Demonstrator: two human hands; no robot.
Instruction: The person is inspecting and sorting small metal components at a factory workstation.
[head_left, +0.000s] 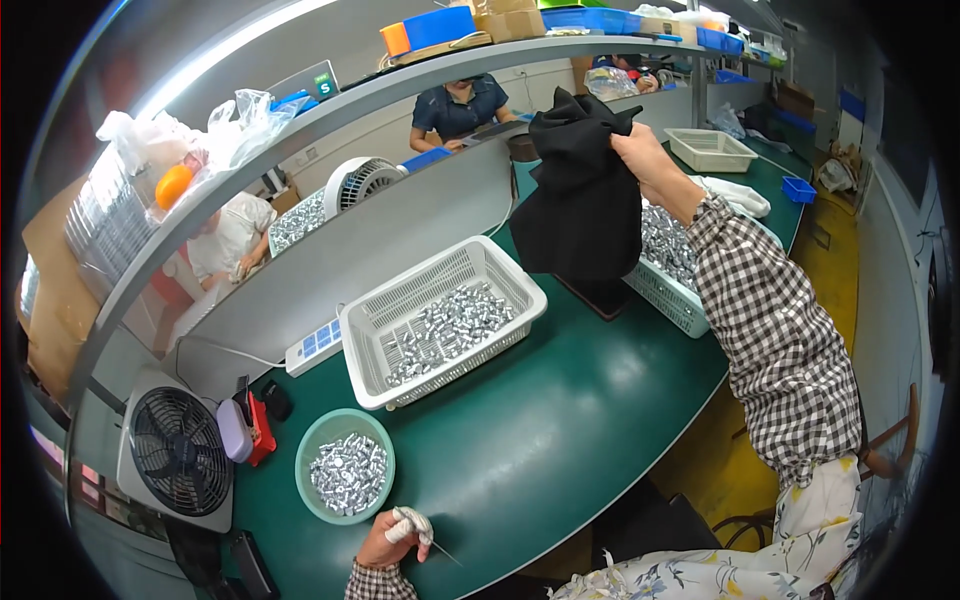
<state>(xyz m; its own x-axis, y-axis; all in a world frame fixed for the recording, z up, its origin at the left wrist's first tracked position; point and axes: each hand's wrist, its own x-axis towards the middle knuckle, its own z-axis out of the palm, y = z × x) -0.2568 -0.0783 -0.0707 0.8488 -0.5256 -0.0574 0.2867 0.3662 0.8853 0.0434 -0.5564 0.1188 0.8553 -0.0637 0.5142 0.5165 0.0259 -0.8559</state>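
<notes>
My right hand (645, 158) is raised at the upper right, closed on a piece of black cloth (580, 200) that hangs down in folds. The cloth partly hides a white basket of small metal parts (668, 245) behind it. Low in the view, my left hand (392, 538) is closed by the table's near edge, with white coverings on some fingers. From it sticks out a thin needle-like tool (445, 552). Just beyond that hand stands a light green bowl (304, 452) of small silvery metal parts. Farther off, a white slotted basket (365, 385) holds more of them.
A square black fan (180, 450), a red holder (262, 432) and a power strip (315, 345) line the table's left side. A low grey partition (420, 215) runs behind the baskets; people sit beyond it. An overhead shelf (540, 52) carries boxes. An empty white basket (710, 150) stands far right.
</notes>
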